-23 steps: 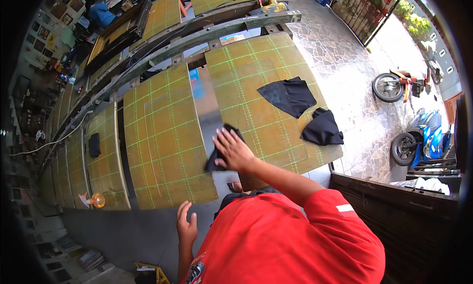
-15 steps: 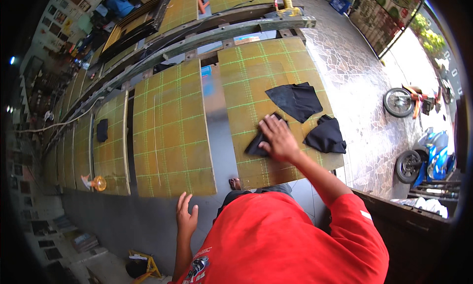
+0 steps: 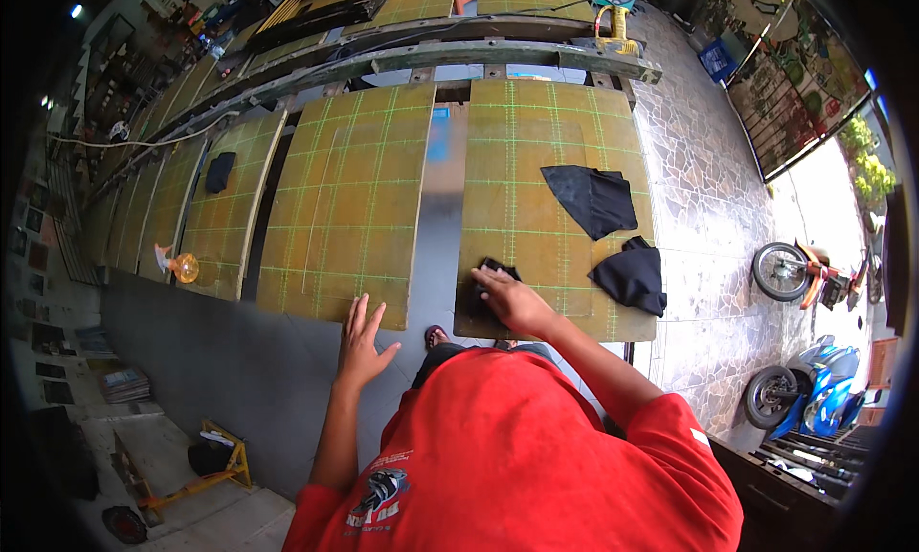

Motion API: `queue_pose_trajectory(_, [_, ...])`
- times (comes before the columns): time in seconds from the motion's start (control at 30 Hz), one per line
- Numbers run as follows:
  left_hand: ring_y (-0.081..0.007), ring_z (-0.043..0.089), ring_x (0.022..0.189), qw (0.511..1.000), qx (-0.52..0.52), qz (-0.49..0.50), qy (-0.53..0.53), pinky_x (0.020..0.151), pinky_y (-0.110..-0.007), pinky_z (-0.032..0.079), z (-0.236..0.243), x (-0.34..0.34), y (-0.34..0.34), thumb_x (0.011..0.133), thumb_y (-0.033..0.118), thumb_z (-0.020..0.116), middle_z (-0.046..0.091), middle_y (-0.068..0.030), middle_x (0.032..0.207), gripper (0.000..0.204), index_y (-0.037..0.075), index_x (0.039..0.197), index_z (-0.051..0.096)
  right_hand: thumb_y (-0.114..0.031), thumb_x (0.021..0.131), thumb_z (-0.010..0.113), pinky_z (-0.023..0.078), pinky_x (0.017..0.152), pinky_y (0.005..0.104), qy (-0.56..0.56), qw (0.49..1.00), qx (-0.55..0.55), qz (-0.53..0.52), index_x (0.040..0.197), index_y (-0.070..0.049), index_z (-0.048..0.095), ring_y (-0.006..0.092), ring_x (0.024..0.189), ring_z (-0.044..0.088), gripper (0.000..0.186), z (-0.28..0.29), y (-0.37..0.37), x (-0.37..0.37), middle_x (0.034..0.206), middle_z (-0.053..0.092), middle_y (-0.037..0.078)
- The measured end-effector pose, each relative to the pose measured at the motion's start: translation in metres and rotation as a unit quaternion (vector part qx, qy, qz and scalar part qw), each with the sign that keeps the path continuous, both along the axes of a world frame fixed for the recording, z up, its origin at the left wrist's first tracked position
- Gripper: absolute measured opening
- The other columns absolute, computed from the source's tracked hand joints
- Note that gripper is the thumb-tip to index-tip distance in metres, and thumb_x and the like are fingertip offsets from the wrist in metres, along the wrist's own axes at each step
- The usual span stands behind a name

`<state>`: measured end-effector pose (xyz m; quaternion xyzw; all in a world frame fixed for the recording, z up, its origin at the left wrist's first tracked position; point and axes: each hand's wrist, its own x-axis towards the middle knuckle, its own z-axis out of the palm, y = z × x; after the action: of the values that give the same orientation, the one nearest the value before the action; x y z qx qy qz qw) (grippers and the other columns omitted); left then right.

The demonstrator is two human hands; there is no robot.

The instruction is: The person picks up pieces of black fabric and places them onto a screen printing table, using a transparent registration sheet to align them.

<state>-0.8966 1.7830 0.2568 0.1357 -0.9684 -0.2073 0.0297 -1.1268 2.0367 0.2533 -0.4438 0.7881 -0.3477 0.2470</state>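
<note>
My right hand (image 3: pixel 517 304) presses a bunched black cloth (image 3: pixel 501 265) against the near left corner of the rightmost board (image 3: pixel 522 217), a yellow-brown panel with green grid lines. Its fingers bend over the cloth, part of which they hide. Two more black fabric pieces, one upper (image 3: pixel 593 202) and one lower (image 3: pixel 634 276), lie on the right side of that board. My left hand (image 3: pixel 360 346) is open and empty, its fingers spread at the near edge of the neighbouring gridded board (image 3: pixel 359 207).
Similar boards run leftward, one bearing a small dark cloth (image 3: pixel 220 172) and an orange spray bottle (image 3: pixel 185 267). Behind them runs a long rail (image 3: pixel 383 73), with a yellow tool (image 3: pixel 616 35) at its right end. An orange motorbike (image 3: pixel 795 271) and a blue scooter (image 3: pixel 823 389) stand at right.
My right hand has slid the cloth toward me and left, to the board's near corner. My left hand has come up to the neighbouring board's edge. The whole view has shifted.
</note>
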Motion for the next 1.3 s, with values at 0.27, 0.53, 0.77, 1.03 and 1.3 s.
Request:
queue_pose_trajectory(0.27, [-0.0391, 0.022, 0.144, 0.994, -0.080, -0.055, -0.049, 0.116, -0.051, 0.021, -0.021, -0.011, -0.020, 0.075, 0.030, 0.078, 0.021, -0.0210, 0.156, 0.090, 0.014, 0.150, 0.031, -0.038, 0.101, 0.047, 0.047, 0.101, 0.0427, -0.615, 0.635, -0.367, -0.290, 0.136, -0.002, 0.048, 0.0283, 0.113, 0.059, 0.050, 0.016, 0.083, 0.019, 0.123, 0.059, 0.016])
queue_pose_trajectory(0.53, [-0.0366, 0.029, 0.141, 0.994, -0.088, -0.060, -0.036, 0.114, -0.050, 0.024, -0.013, -0.013, -0.031, 0.076, 0.037, 0.076, 0.028, -0.0186, 0.154, 0.085, 0.011, 0.147, 0.037, -0.046, 0.101, 0.042, 0.054, 0.074, 0.0314, -0.543, 0.708, -0.273, -0.359, 0.135, -0.009, 0.052, 0.0172, 0.080, 0.063, 0.052, 0.002, 0.126, 0.070, 0.106, 0.065, 0.011])
queue_pose_trajectory(0.77, [-0.0345, 0.033, 0.136, 0.993, -0.091, -0.070, -0.021, 0.113, -0.050, 0.024, -0.018, -0.020, -0.047, 0.080, 0.044, 0.071, 0.029, -0.0166, 0.153, 0.081, 0.013, 0.146, 0.038, -0.032, 0.101, 0.050, 0.052, 0.078, 0.0256, -0.638, 0.699, -0.135, -0.295, 0.127, -0.002, 0.058, 0.0161, 0.092, 0.063, 0.041, -0.010, 0.042, 0.134, 0.110, 0.065, 0.010])
queue_pose_trajectory(1.03, [-0.0387, 0.015, 0.146, 0.976, -0.093, -0.195, -0.011, 0.119, -0.051, 0.013, -0.025, -0.047, -0.053, 0.081, 0.050, 0.068, 0.022, -0.0225, 0.156, 0.086, 0.014, 0.150, 0.032, -0.042, 0.100, 0.051, 0.051, 0.080, 0.0290, -0.638, 0.705, -0.141, -0.277, 0.133, -0.004, 0.051, 0.0150, 0.102, 0.058, 0.051, -0.051, -0.071, 0.157, 0.122, 0.062, 0.006])
queue_pose_trajectory(1.3, [-0.0390, 0.020, 0.145, 0.968, -0.074, -0.237, -0.026, 0.118, -0.051, 0.015, -0.034, -0.050, -0.053, 0.080, 0.034, 0.071, 0.023, -0.0243, 0.155, 0.084, 0.008, 0.149, 0.030, -0.046, 0.100, 0.049, 0.050, 0.081, 0.0307, -0.574, 0.638, -0.340, -0.385, 0.138, -0.004, 0.048, 0.0168, 0.095, 0.058, 0.057, -0.074, -0.141, 0.159, 0.124, 0.059, 0.012])
